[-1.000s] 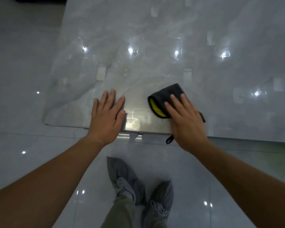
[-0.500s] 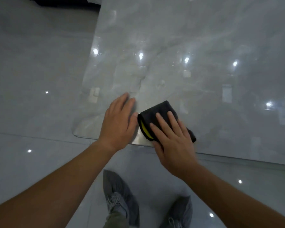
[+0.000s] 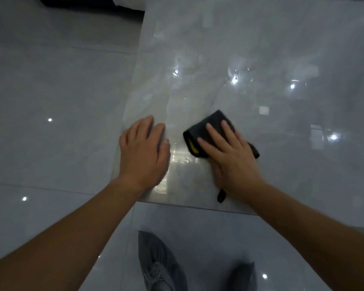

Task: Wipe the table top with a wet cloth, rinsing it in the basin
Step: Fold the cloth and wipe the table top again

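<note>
The folded black cloth (image 3: 210, 131), with a yellow inner layer showing at its left fold, lies near the table (image 3: 261, 59) front corner, pressed flat under the extended right hand (image 3: 229, 156), while the left hand (image 3: 144, 153) rests flat, fingers extended, just left of the cloth.

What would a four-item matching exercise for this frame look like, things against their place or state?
Things:
1. left hand
2. right hand
3. cloth
4. shoes

Places or states:
A. dark, folded, yellow showing at its edge
B. flat on the bare table top, apart from the cloth
C. on the floor, below the table's near edge
D. fingers straight, pressing on the cloth

Pairs: 1-B, 2-D, 3-A, 4-C.
</note>
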Demonstrator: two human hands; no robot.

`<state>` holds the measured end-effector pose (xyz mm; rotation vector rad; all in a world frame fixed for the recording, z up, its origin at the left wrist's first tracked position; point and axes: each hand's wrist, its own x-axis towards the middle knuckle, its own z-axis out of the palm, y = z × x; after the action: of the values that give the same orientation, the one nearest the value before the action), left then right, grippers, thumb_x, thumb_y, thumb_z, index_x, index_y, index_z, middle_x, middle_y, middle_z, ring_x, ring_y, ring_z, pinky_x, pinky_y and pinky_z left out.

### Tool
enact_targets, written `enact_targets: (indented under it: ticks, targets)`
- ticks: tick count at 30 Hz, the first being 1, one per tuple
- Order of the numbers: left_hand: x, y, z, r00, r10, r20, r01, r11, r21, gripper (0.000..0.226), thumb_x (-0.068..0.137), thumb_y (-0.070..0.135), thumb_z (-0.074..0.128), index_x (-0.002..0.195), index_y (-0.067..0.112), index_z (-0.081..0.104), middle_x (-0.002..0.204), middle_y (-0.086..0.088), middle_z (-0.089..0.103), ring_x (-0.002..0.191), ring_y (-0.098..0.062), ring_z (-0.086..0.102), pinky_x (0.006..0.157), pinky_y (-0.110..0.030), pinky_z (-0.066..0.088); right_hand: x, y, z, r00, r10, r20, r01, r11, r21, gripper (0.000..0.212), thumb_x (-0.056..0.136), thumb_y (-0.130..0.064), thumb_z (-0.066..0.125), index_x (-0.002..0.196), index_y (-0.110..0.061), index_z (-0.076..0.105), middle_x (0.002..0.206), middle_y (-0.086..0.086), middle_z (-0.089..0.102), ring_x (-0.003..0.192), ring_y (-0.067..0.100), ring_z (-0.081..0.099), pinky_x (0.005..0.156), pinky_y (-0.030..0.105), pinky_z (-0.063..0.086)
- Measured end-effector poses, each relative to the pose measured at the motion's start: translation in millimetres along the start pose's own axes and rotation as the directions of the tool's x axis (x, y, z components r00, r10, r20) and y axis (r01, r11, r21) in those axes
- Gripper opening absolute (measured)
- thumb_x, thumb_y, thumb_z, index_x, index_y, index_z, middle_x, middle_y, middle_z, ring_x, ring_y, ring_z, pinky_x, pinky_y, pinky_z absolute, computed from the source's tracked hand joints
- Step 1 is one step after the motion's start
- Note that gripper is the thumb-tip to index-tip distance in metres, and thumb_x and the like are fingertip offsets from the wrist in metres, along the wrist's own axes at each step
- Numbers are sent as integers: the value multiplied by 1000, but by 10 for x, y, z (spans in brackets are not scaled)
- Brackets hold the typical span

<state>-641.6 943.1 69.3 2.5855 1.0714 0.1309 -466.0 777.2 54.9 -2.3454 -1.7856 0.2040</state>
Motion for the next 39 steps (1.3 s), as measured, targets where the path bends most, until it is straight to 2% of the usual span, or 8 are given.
enact_targets:
  ticks: [5, 8, 12, 16, 21, 28, 35, 39]
  targets:
    - [267, 80, -32, 997, 32, 65, -31, 999, -17, 63, 96, 48, 22, 152, 22, 36, 167, -10, 16, 155, -27, 7, 124, -49, 3, -135, 309, -137, 967, -228, 117, 222, 973, 61, 51, 98, -26, 46, 148, -31, 45, 163, 1, 29, 153, 33, 17, 121, 53, 22]
    - [525, 67, -31, 989, 85, 117, -79, 995, -59, 65, 96, 48, 23, 157, 25, 26, 169, -6, 4, 155, -25, -4, 124, -47, -3, 481, 907, -239, 997, 68, -21, -68, 998, 8, 50, 97, -29, 39, 146, -21, 50, 159, 12, 37, 148, 43, 26, 117, 59, 29]
    - [810, 32, -21, 977, 152, 151, -146, 988, -46, 65, 96, 47, 23, 157, 27, 25, 169, -4, 4, 155, -23, -5, 124, -44, -5, 1324, 1178, -344, 844, 531, -70, -530, 847, 30, 51, 103, -28, 38, 154, -22, 36, 165, 13, 22, 151, 43, 13, 123, 52, 15]
    - [956, 67, -2, 972, 118, 201, -107, 992, -62, 62, 96, 43, 20, 156, 29, 26, 169, -2, 8, 155, -22, -3, 123, -50, -5, 1125, 546, -122, 986, 129, -102, -135, 990, -48, 56, 89, -22, 45, 144, -16, 52, 156, 17, 41, 144, 50, 30, 118, 55, 25]
    - [965, 132, -41, 982, 64, 178, -53, 997, -64, 57, 99, 42, 21, 150, 22, 37, 167, -4, 18, 155, -22, 5, 124, -52, 1, 578, 471, -216, 981, -155, 119, 149, 987, 59, 51, 99, -29, 39, 150, -30, 44, 164, 0, 27, 154, 31, 15, 123, 51, 17]
    - [1396, 334, 1, 989, 121, 80, -115, 991, -75, 63, 94, 46, 21, 147, 21, 43, 167, -6, 16, 155, -23, 8, 124, -46, 5, 1775, 1728, -473, 890, 451, -69, -450, 892, 33, 52, 102, -22, 40, 153, -22, 37, 164, 13, 24, 151, 42, 14, 121, 56, 18]
    - [2132, 602, 123, 991, 107, 78, -104, 994, -42, 64, 97, 46, 21, 153, 19, 34, 168, -6, 10, 155, -23, 2, 124, -49, 2, 1166, 1460, -393, 974, -198, 112, 193, 980, 51, 56, 93, -24, 39, 149, -29, 46, 164, 0, 27, 154, 31, 12, 124, 50, 12]
    - [2524, 673, 167, 992, 43, 118, -53, 995, 79, 65, 95, 48, 23, 156, 26, 28, 169, -4, 9, 155, -27, 1, 121, -58, -2, 1510, 2235, -554, 1000, 3, 16, -4, 1000, 27, 58, 90, -24, 35, 145, -24, 51, 160, 8, 36, 151, 39, 22, 118, 59, 26]
